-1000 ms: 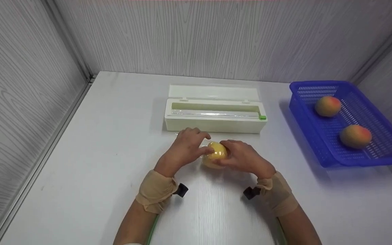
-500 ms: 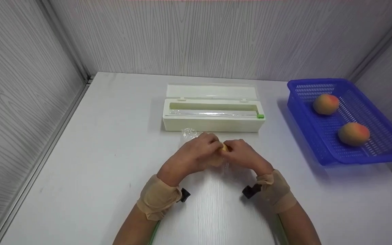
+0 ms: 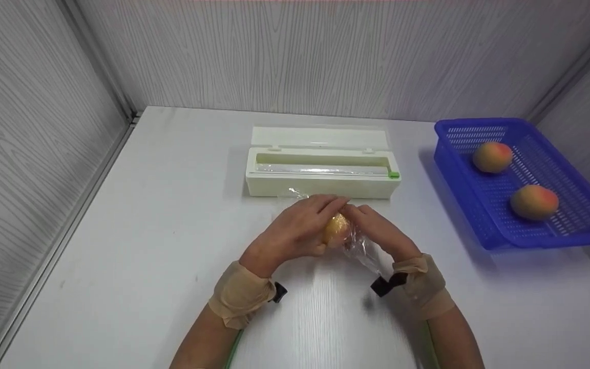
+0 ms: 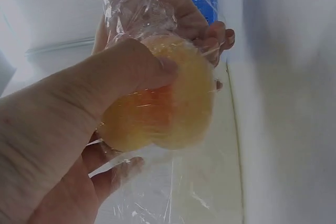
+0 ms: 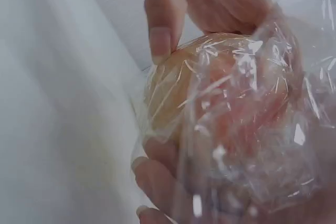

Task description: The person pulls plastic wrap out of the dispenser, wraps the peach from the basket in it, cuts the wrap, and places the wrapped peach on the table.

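Observation:
A yellow peach (image 3: 335,230) with a red blush is wrapped in clear cling film, between both hands. My left hand (image 3: 297,228) grips it, the thumb (image 4: 142,66) lying across its face in the left wrist view. From the other side my right hand (image 3: 377,228) touches the wrapped fruit with loosely extended fingers (image 5: 157,182). Loose cling film (image 3: 362,252) hangs below the right palm, and crumpled film spreads over the peach in the right wrist view. Behind the hands stands a white cling film dispenser (image 3: 320,186), lid raised, with a film roll inside.
On the right, a blue plastic basket (image 3: 466,202) holds two more peaches, one peach (image 3: 492,157) at the back and another peach (image 3: 534,202) nearer. The white table (image 3: 146,246) is bounded by pale wood-grain panels (image 3: 285,56) at the back and sides.
The left hand has moved right and closed round the peach. The right hand's fingers have straightened, and loose film now hangs below its palm.

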A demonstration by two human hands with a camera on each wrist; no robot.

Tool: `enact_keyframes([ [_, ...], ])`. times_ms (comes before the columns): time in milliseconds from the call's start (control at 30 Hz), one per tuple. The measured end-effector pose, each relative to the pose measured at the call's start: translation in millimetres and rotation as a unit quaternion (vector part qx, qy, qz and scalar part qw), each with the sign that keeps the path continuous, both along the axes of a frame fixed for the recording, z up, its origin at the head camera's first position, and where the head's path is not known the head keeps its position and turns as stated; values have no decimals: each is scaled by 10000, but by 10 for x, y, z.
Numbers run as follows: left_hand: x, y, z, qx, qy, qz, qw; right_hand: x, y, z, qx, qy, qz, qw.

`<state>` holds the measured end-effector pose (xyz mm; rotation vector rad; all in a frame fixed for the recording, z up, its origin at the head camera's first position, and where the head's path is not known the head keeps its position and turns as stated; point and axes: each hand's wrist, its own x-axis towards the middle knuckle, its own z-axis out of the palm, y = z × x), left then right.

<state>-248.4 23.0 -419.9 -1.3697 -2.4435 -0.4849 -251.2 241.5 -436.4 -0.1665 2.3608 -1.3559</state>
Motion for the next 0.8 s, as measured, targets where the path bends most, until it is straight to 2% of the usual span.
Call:
enact_keyframes([
  [100,15,15,16,5,-59,-22,10000,16,18,29,-384,-44,68,9992],
  [167,24,31,14,36,29,7,10000,25,20,44,-678,-19,236,9974],
  [367,49,94,-16,392,739,138,9964,88,6,109,-1411,17,242,9897],
  [500,41,124,-30,548,1114,338,9917,112,-10,130,-1494,-7,128,9887],
  [633,-19,125,-46,652,1410,518,9865,107,-38,158,-1389,27,220,9901],
  [800,-88,67,-38,678,1717,963,9781,138,-91,264,-1569,2,336,9870],
])
